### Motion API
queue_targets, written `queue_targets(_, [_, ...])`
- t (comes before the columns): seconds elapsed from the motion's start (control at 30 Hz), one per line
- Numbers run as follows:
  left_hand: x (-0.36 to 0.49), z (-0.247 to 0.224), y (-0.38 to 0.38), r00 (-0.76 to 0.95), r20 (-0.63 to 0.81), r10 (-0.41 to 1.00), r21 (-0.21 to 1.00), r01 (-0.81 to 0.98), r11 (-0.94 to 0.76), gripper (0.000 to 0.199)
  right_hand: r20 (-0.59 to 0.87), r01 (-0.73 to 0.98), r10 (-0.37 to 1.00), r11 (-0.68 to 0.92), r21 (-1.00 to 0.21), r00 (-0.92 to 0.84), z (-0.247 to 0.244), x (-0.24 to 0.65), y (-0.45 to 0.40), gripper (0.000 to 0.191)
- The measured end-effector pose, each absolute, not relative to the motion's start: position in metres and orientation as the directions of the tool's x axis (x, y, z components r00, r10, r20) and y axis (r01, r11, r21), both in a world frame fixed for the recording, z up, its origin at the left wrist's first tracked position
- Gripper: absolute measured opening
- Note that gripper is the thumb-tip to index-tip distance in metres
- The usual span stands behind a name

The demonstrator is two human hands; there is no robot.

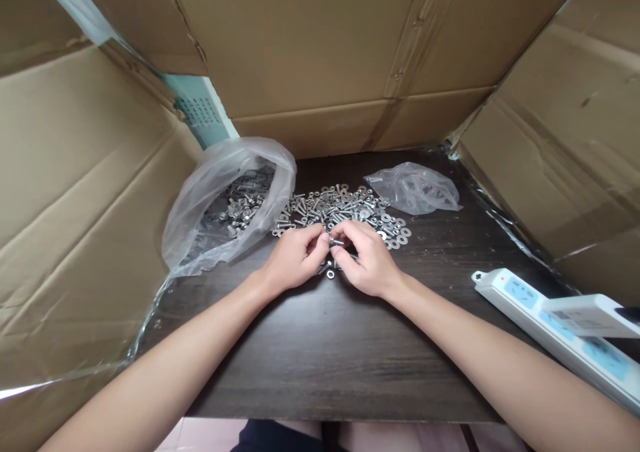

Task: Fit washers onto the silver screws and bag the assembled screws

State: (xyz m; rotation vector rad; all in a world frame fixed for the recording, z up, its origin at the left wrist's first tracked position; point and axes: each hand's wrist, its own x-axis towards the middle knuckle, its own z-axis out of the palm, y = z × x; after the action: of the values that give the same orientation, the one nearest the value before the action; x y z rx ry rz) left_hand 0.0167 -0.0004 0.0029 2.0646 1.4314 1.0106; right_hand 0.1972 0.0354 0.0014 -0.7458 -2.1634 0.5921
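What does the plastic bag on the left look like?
The bag is thin, cloudy, see-through plastic, crumpled, with a wide-open mouth. It sits on the dark table, close to the left cardboard wall. Inside lie shiny metal bolts and darker bits too unclear to name. Its right edge meets a loose pile of metal parts. The left hand is near but not touching it.

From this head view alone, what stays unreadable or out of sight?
All in the head view:
- Bolt: one end, hidden by the left hand's fingertips.
- Small hardware between the hands: partly covered by the right hand.
- Left bag's contents: partly veiled by cloudy plastic.
- White plug: print too small.
- Power strip: far end cut off by the right edge.
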Motion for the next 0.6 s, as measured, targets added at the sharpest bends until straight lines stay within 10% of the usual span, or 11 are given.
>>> queue_targets(0.6, [0.0173, 0.0053, -0.0007, 0.158, 0.283, 0.946, 0.730, 0.604, -0.320, 0.031, 0.569, 0.349, 0.661, 0.747, -0.566, -0.490, -0.0030, 0.1932, 0.0360, 0.005])
